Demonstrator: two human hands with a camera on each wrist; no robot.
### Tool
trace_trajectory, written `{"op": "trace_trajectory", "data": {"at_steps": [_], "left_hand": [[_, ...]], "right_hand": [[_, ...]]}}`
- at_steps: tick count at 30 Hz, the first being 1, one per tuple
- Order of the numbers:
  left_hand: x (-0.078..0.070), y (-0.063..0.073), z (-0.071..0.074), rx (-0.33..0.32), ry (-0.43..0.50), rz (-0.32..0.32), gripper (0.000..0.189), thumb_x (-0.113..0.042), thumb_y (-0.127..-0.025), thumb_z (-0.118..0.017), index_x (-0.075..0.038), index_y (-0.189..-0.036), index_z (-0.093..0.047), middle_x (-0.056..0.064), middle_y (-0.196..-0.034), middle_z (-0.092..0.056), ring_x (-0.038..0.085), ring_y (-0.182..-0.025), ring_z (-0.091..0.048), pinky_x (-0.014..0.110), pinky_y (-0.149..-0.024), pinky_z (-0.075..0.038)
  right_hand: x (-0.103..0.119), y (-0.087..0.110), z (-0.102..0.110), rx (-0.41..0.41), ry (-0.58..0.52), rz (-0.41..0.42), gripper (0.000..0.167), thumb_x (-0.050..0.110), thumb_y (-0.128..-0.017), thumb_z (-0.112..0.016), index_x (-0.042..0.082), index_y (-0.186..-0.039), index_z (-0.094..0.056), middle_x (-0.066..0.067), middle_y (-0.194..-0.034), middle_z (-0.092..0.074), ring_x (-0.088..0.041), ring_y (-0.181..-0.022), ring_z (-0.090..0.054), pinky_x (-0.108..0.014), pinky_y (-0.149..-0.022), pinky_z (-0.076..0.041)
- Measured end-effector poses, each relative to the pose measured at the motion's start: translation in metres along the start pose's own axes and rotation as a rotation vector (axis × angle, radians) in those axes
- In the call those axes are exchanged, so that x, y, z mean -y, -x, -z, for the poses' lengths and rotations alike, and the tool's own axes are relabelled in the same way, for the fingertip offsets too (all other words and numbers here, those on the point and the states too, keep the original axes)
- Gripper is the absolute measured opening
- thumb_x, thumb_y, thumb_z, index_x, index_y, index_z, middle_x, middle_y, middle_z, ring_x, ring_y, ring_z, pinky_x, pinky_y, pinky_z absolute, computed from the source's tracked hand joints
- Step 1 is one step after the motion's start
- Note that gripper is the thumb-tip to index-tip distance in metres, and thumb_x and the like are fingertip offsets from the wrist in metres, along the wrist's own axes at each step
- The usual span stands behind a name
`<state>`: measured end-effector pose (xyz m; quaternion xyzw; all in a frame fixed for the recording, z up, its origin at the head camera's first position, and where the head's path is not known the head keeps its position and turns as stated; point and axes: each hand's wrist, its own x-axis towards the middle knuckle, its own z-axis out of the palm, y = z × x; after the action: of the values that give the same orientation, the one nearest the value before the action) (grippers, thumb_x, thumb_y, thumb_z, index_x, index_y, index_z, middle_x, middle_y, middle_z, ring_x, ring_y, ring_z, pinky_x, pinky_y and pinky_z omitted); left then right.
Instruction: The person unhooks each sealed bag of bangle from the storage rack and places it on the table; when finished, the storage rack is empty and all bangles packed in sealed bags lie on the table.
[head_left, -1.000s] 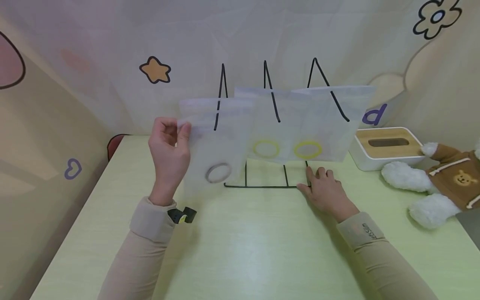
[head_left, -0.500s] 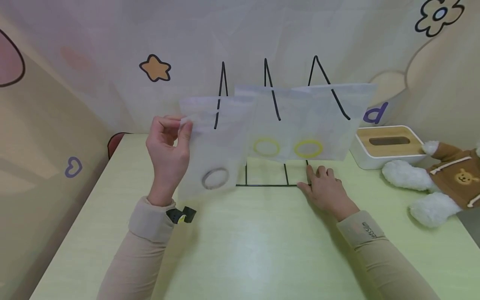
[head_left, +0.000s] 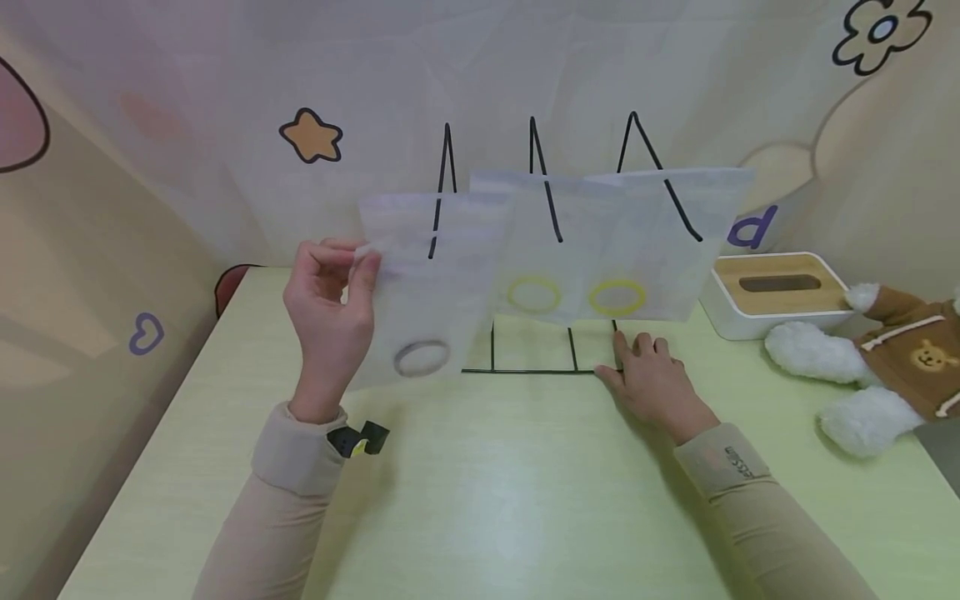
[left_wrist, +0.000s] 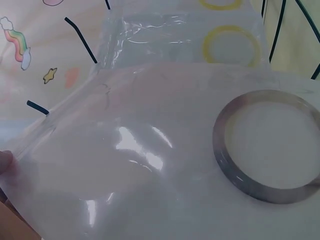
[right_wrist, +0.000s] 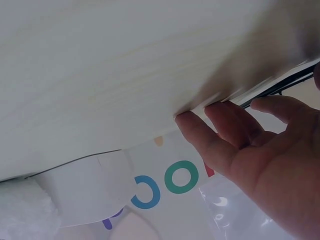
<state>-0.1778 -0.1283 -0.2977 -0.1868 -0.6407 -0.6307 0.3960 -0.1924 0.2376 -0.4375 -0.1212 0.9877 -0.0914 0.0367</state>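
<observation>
My left hand (head_left: 330, 312) pinches the left edge of a translucent plastic bag (head_left: 420, 283) between thumb and fingers. A grey-brown bangle (left_wrist: 227, 165) shows inside it. This bag hangs at the leftmost hook (head_left: 437, 212) of a black wire rack (head_left: 540, 372). Two more bags hang at the other hooks: the middle bag (head_left: 558, 217) shows a yellow ring (head_left: 534, 294), and the right bag (head_left: 675, 275) shows another yellow ring (head_left: 617, 297). At the rack base's front right corner, my right hand (head_left: 656, 387) rests with fingers spread, the thumb by the front bar.
On the right stands a white tissue box (head_left: 731, 312) with a wooden lid. Beside it lies a plush toy (head_left: 900, 358) in a brown top. A patterned curtain (head_left: 225, 83) closes off the table's (head_left: 487, 483) back.
My left hand has shifted slightly left, drawing the bag's edge with it. The grey-brown bangle has moved left inside the bag. My right hand stays at the rack base.
</observation>
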Motion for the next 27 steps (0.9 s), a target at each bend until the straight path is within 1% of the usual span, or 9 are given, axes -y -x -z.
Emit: {"op": "trace_trajectory", "data": {"at_steps": [7,11,14,19,23,27], "left_hand": [[-0.001,0.003,0.005,-0.008,0.001,-0.006,0.022,0.011,-0.085,-0.067,0.016,-0.089,-0.046,0.006,-0.092,-0.066,0.018,-0.077,-0.064,0.023,-0.067,-0.05],[-0.002,0.005,0.007,-0.022,0.031,-0.004,0.024,0.01,-0.085,-0.067,0.018,-0.088,-0.045,0.008,-0.092,-0.066,0.02,-0.078,-0.064,0.025,-0.067,-0.049],[-0.004,0.006,0.007,-0.034,0.061,-0.014,0.025,0.01,-0.085,-0.067,0.018,-0.088,-0.044,0.011,-0.092,-0.066,0.022,-0.078,-0.064,0.026,-0.067,-0.049],[-0.009,0.007,0.008,-0.043,0.073,-0.043,0.025,0.009,-0.084,-0.068,0.018,-0.087,-0.044,0.014,-0.092,-0.066,0.023,-0.078,-0.065,0.025,-0.065,-0.048],[-0.013,0.007,0.008,-0.07,0.096,-0.049,0.022,0.011,-0.083,-0.068,0.016,-0.088,-0.047,0.015,-0.092,-0.066,0.023,-0.076,-0.064,0.025,-0.064,-0.048],[-0.016,0.008,0.01,-0.1,0.12,-0.043,0.021,0.012,-0.082,-0.069,0.016,-0.089,-0.049,0.015,-0.091,-0.066,0.022,-0.073,-0.064,0.025,-0.063,-0.048]], "right_hand": [[0.0,0.0,0.001,0.003,0.0,0.003,0.069,0.047,-0.103,-0.038,-0.003,-0.149,-0.026,-0.034,-0.13,-0.035,-0.053,-0.115,-0.034,-0.068,-0.081,-0.04],[0.001,0.001,0.001,0.01,-0.004,-0.001,0.069,0.047,-0.103,-0.038,-0.003,-0.149,-0.025,-0.034,-0.131,-0.035,-0.053,-0.115,-0.034,-0.068,-0.081,-0.04],[0.002,0.001,0.001,0.016,-0.003,-0.002,0.069,0.047,-0.103,-0.038,-0.003,-0.149,-0.025,-0.034,-0.131,-0.035,-0.053,-0.115,-0.034,-0.068,-0.081,-0.04],[0.002,0.001,0.001,0.015,-0.001,-0.003,0.069,0.047,-0.103,-0.038,-0.003,-0.149,-0.025,-0.034,-0.131,-0.035,-0.053,-0.115,-0.034,-0.068,-0.081,-0.04],[0.002,0.001,0.0,0.015,-0.001,-0.006,0.07,0.047,-0.103,-0.038,-0.004,-0.149,-0.025,-0.034,-0.13,-0.035,-0.053,-0.115,-0.033,-0.067,-0.081,-0.04],[0.002,0.001,0.0,0.013,0.003,-0.006,0.07,0.047,-0.103,-0.038,-0.004,-0.149,-0.025,-0.033,-0.13,-0.035,-0.052,-0.114,-0.034,-0.067,-0.08,-0.041]]}}
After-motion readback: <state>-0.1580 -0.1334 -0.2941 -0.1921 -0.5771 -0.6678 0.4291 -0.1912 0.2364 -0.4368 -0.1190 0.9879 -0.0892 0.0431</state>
